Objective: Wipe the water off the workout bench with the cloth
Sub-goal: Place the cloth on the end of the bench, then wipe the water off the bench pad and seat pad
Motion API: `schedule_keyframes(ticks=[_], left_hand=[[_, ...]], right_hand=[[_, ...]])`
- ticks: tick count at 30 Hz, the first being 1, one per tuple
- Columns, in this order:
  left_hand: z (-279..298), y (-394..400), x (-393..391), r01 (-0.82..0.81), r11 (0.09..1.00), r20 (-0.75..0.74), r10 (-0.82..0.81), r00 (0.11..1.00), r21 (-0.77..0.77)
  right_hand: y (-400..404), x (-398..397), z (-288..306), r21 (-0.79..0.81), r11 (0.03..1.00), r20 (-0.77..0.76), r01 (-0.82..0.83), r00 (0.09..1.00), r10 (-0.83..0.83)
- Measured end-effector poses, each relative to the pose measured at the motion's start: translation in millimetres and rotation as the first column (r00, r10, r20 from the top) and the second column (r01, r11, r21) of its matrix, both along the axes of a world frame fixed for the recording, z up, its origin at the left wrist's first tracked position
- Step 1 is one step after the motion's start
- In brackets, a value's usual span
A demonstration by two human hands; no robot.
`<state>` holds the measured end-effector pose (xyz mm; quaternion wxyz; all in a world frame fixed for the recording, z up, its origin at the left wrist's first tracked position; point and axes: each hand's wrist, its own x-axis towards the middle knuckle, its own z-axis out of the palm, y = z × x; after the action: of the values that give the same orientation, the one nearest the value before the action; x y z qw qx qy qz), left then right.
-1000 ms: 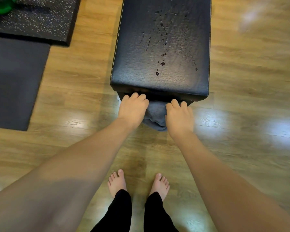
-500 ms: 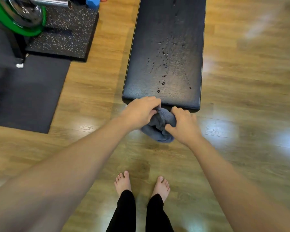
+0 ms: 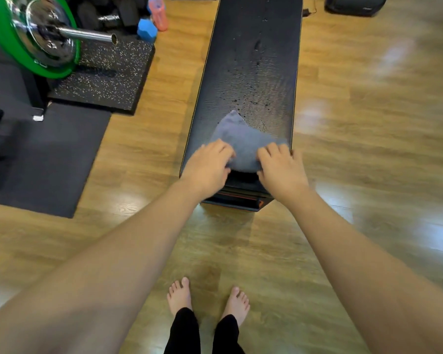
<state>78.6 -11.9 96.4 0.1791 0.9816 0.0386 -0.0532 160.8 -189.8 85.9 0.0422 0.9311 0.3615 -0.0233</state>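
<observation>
A long black padded workout bench (image 3: pixel 251 60) runs away from me across the wooden floor. Water drops (image 3: pixel 251 98) speckle its middle, just beyond the cloth. A grey cloth (image 3: pixel 241 141) lies spread on the near end of the bench top. My left hand (image 3: pixel 207 167) grips the cloth's near left edge and my right hand (image 3: pixel 281 167) grips its near right edge. Both hands are blurred by motion.
A barbell with a green weight plate (image 3: pixel 36 39) rests on a speckled black mat (image 3: pixel 105 75) at the left, beside a plain dark mat (image 3: pixel 41 162). A blue dumbbell (image 3: pixel 146 29) and a pink bottle (image 3: pixel 159 14) stand behind it. A black bag (image 3: pixel 353 6) sits at the far right. My bare feet (image 3: pixel 207 297) are on the floor.
Both hands have lifted the cloth from below the bench's near end and spread it on the bench top. The view has pulled back and shows more of the bench.
</observation>
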Motion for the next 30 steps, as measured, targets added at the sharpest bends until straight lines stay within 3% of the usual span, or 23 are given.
schedule_keyframes(ticks=[2, 4, 6, 11, 13, 16, 21, 30], left_hand=[[-22.6, -8.3, -9.6, -0.043, 0.999, -0.249, 0.045, 0.967, 0.015], [-38.3, -13.1, -11.0, -0.109, 0.993, -0.316, 0.091, 0.945, -0.040], [-46.2, -14.2, -4.2, -0.177, 0.980, -0.292, 0.142, 0.946, -0.096], [-64.3, -15.3, 18.7, -0.389, 0.859, -0.088, 0.382, 0.920, -0.334], [-78.7, -13.0, 23.4, -0.534, 0.771, -0.104, 0.534, 0.839, -0.346], [-102.8, -11.9, 30.2, -0.801, 0.554, -0.294, 0.745, 0.598, -0.225], [-116.4, -20.7, 36.5, -0.850, 0.467, -0.271, 0.809, 0.523, -0.245], [-113.3, -25.5, 41.9, -0.885, 0.410, -0.253, 0.852, 0.458, -0.221]], right_hand=[[-5.2, -4.9, -21.9, -0.100, 0.995, -0.112, -0.022, 0.994, 0.010], [-5.2, -0.9, -29.8, -0.102, 0.994, -0.118, -0.037, 0.993, 0.025], [0.1, 10.4, -28.3, -0.097, 0.993, -0.078, -0.065, 0.995, 0.057], [23.5, 52.0, -34.5, -0.194, 0.940, -0.199, -0.281, 0.949, 0.243], [31.0, 59.2, -46.0, -0.187, 0.924, -0.293, -0.334, 0.917, 0.272], [31.2, 62.0, -65.4, -0.137, 0.929, -0.359, -0.344, 0.891, 0.277], [31.1, 67.8, -74.8, -0.090, 0.908, -0.273, -0.409, 0.887, 0.372], [37.9, 83.9, -70.9, -0.025, 0.796, -0.312, -0.605, 0.761, 0.569]])
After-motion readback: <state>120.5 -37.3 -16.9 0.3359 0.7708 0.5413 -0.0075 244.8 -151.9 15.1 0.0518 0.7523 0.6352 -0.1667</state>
